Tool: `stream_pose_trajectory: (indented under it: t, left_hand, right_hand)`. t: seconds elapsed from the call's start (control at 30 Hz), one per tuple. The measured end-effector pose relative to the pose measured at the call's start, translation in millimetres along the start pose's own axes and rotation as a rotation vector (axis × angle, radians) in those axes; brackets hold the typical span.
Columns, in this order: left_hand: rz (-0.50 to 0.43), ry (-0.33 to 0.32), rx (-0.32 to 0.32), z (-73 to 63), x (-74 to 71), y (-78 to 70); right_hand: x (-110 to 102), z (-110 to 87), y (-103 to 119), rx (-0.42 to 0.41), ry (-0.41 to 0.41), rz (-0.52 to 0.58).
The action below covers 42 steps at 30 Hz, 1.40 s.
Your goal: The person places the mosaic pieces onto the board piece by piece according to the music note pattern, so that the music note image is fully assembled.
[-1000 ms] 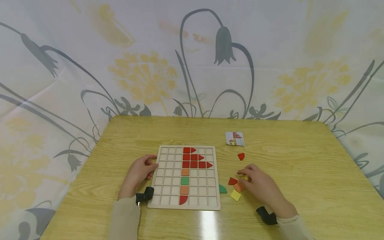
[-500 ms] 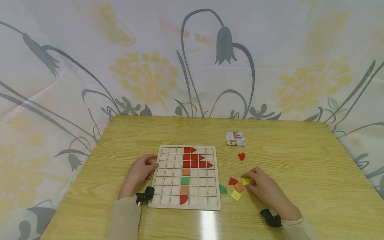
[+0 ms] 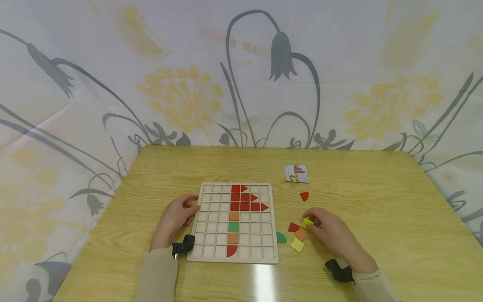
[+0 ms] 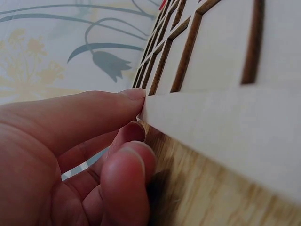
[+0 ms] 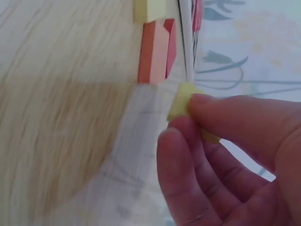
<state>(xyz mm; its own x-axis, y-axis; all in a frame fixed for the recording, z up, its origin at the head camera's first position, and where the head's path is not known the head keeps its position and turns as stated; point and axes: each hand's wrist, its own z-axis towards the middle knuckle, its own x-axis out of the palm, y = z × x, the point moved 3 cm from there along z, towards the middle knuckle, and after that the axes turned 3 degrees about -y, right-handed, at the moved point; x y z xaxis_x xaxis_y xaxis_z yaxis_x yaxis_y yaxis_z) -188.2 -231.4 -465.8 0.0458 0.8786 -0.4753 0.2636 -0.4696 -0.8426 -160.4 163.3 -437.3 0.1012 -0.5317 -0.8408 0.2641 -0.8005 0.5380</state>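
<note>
Fingers (image 5: 176,162) of the right hand (image 3: 332,228) are pinched together on a yellow square (image 3: 307,223), right of the board (image 3: 254,228).

Progress, judged against the small card (image 3: 296,174): upper part looks done. Three rows of red squares (image 3: 245,206), each ending in a red point (image 3: 264,207), sit in the grid; below, in one column, orange square (image 3: 234,216), green square (image 3: 233,227), second orange square (image 3: 232,238), red quarter-circle (image 3: 232,251).

Remaining, as I judge it: the card's lower-left cluster, too small to read fully. Unplaced on the tabletop (image 3: 358,176): two loose red quarter-circles (image 3: 293,227), a loose orange square (image 3: 301,234), another yellow square (image 3: 297,245), a green quarter-circle (image 3: 281,237).

Right grip: thumb and fingertips close on the yellow square's edges; cannot tell whether it is clear of the tabletop.

Left hand (image 3: 177,216): fingers loosely bent, somewhat apart, touching the board's left edge.
</note>
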Motion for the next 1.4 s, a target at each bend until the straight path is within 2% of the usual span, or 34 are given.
stream_pose_trajectory:
  t: [0.2,0.27,0.53,0.67,0.83,0.97,1.13,1.4]
  left_hand:
    - [0.002,-0.006,0.000,1.6,0.6,2.4]
    - [0.006,-0.006,0.000,1.5,0.8,2.5]
    - [-0.007,0.007,-0.007,-0.4,2.4,2.1]
    - [-0.006,0.005,-0.005,-0.6,2.3,2.3]
    - [0.015,0.007,0.000,-0.2,1.3,1.7]
    - [0.028,0.002,0.016,0.4,-0.1,-0.4]
    - [0.045,-0.004,0.027,1.0,-0.7,-1.5]
    - [0.031,-0.004,0.027,1.1,-0.1,-0.7]
  right_hand:
    - [8.5,7.8,20.2,-0.006,0.020,0.047]
    - [14.0,11.4,30.9,-0.030,0.026,0.054]
    - [42.1,20.1,79.2,-0.205,0.063,0.058]
    - [56.4,22.6,102.4,-0.280,0.116,0.078]
    - [71.6,23.4,131.0,-0.309,0.206,0.110]
    - [81.8,23.8,151.0,-0.344,0.243,0.097]
    - [92.9,22.5,165.9,-0.354,0.252,0.054]
    - [102.1,19.3,172.5,-0.381,0.206,-0.060]
